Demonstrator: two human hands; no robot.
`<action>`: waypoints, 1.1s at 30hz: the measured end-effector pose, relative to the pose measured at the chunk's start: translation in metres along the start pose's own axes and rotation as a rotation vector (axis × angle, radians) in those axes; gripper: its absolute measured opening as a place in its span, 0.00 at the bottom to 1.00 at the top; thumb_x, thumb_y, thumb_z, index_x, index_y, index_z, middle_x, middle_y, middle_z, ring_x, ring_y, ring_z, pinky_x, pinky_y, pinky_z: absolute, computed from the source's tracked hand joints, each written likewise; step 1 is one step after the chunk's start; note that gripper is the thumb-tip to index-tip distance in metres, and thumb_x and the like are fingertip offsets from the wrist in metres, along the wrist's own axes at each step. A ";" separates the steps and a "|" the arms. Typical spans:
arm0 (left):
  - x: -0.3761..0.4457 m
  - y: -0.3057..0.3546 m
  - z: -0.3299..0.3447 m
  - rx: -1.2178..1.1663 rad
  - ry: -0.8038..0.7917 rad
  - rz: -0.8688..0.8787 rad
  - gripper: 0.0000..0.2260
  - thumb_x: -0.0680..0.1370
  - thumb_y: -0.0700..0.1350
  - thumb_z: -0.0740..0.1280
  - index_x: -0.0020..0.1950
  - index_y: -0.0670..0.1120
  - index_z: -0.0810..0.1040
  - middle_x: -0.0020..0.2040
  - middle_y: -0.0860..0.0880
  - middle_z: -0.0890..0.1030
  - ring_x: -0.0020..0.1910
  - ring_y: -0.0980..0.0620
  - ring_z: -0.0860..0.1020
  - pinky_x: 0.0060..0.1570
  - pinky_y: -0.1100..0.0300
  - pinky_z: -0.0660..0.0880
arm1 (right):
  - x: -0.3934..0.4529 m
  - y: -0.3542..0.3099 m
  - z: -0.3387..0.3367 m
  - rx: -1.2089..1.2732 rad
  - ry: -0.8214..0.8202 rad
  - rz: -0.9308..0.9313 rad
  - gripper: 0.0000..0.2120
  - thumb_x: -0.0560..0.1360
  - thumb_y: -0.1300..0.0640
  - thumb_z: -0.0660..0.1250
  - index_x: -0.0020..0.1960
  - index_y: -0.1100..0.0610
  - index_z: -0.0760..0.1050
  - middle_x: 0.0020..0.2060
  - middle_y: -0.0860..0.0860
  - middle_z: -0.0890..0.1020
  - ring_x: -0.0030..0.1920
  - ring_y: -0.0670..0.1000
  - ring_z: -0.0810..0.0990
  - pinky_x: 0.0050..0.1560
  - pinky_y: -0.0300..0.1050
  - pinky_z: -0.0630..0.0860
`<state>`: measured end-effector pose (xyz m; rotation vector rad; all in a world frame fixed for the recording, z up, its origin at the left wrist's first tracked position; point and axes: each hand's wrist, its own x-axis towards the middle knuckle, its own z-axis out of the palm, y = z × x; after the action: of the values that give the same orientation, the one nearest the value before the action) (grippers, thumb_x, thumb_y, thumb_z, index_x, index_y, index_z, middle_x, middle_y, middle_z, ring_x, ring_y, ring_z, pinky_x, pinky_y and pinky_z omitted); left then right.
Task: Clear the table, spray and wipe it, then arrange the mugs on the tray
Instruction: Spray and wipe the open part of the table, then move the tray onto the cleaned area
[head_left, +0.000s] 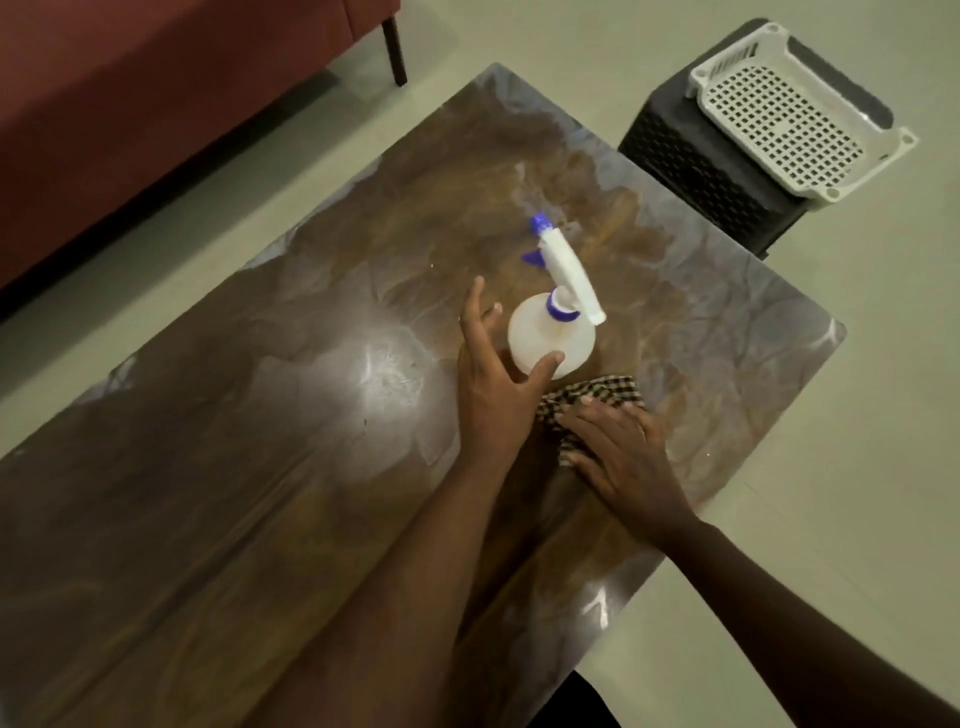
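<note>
Spray bottle (551, 340) btwn L hand (491, 387) fingers (475, 306), thumb touching.

On the tabletop (260, 519), right of middle, a spray bottle (551, 340) stands just beyond a cloth (592, 397). Far right, a tray (795, 111) sits on a stool (696, 171).

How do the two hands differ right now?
The left hand is open, its thumb touching the bottle; the right hand lies flat on the cloth. The left reaches farther up the table; the right is nearer its right edge. Both are bare, palm down.
</note>
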<state>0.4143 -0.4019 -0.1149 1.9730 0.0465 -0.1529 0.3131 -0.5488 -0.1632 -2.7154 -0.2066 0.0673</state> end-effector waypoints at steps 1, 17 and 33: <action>-0.009 -0.005 -0.012 0.019 0.011 -0.007 0.43 0.71 0.48 0.75 0.78 0.56 0.51 0.74 0.48 0.70 0.72 0.55 0.68 0.66 0.49 0.72 | -0.002 -0.014 0.001 0.023 0.010 -0.028 0.20 0.78 0.50 0.56 0.67 0.55 0.72 0.64 0.52 0.77 0.69 0.48 0.65 0.70 0.49 0.53; -0.241 -0.146 -0.308 0.144 0.588 -0.341 0.21 0.76 0.42 0.69 0.69 0.48 0.71 0.66 0.48 0.76 0.64 0.52 0.74 0.63 0.64 0.69 | -0.029 -0.360 0.103 0.385 -0.341 -0.454 0.19 0.75 0.53 0.65 0.64 0.59 0.74 0.60 0.55 0.79 0.62 0.53 0.75 0.64 0.45 0.67; -0.469 -0.280 -0.444 0.350 0.907 -0.858 0.21 0.75 0.40 0.69 0.68 0.40 0.73 0.65 0.39 0.75 0.65 0.38 0.71 0.64 0.52 0.63 | -0.130 -0.539 0.229 0.323 -0.519 -0.329 0.20 0.76 0.61 0.64 0.68 0.56 0.67 0.57 0.56 0.75 0.53 0.53 0.75 0.40 0.30 0.59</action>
<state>-0.0410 0.1337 -0.1366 2.0858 1.5375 0.2104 0.0942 0.0100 -0.1506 -2.2607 -0.7195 0.6501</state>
